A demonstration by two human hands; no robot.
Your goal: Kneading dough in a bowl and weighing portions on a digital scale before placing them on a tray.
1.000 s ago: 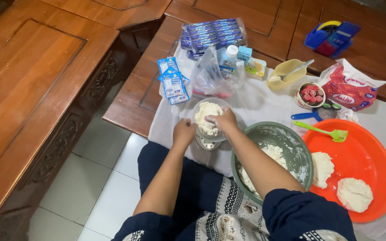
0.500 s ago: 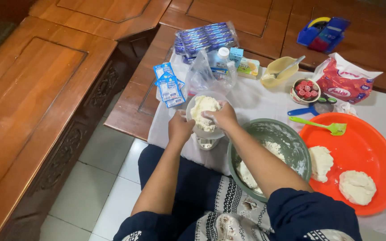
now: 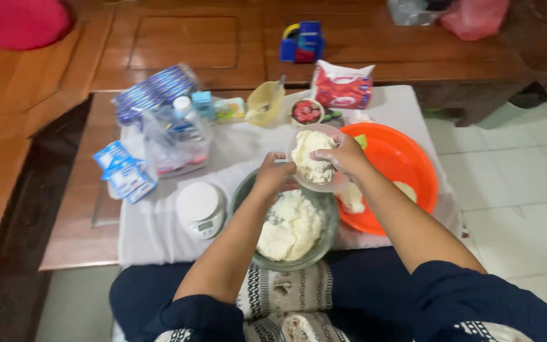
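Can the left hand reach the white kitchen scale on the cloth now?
Probably yes, once free: the left hand now grips the small bowl of dough, but the white scale sits close beside it with nothing between them.

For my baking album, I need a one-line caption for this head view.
Both hands, left hand and right hand, lift a small bowl of dough above the large mixing bowl, beside an orange tray.

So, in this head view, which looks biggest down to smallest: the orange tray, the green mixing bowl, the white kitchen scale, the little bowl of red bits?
1. Orange tray, partly hidden by an arm.
2. Green mixing bowl.
3. White kitchen scale.
4. Little bowl of red bits, though it sits farther from the camera.
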